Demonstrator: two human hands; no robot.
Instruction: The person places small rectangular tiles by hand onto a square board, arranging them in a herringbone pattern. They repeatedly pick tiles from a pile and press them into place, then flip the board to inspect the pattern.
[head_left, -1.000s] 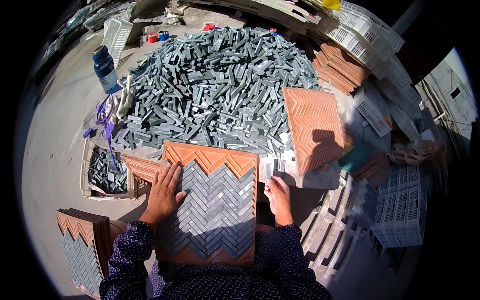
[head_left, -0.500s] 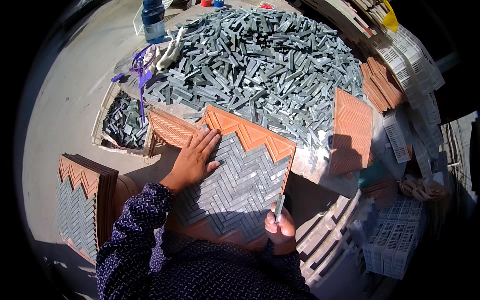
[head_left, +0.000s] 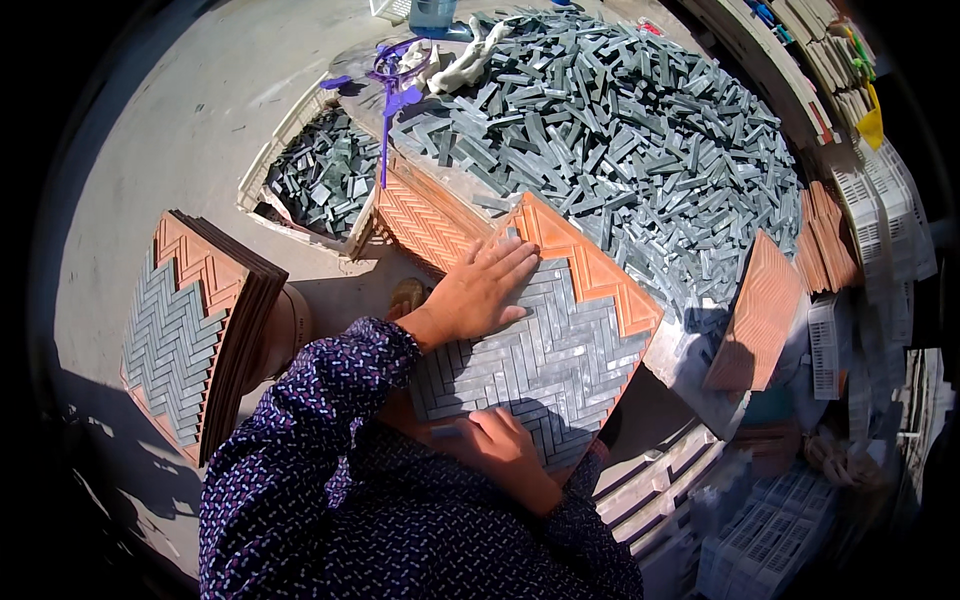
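Observation:
An orange grooved mould tray [head_left: 634, 318] lies tilted in front of me, most of its grooves filled with grey stone strips [head_left: 550, 335] in a herringbone pattern. My left hand [head_left: 478, 292] rests flat on its upper left part, fingers stretched out. Low on the tray, by its near left edge, is my right hand [head_left: 497, 446], slightly blurred, with its fingers closed on a grey stone strip [head_left: 446, 432] that sticks out to the left. Orange zigzag grooves show bare along the tray's far edge. My right hand and sleeve hide part of the near edge.
Beyond the tray, a large heap of loose stone strips [head_left: 620, 150] covers a table. A crate of broken pieces [head_left: 325, 175] stands at the left, near a stack of filled trays [head_left: 185, 340]. Another orange tray [head_left: 762, 315] leans at the right, by white plastic baskets [head_left: 870, 205].
My right hand has moved left across the tray's near part, carrying the stone strip. My left hand stays on the tray's upper left. The whole view has shifted, so things appear farther right.

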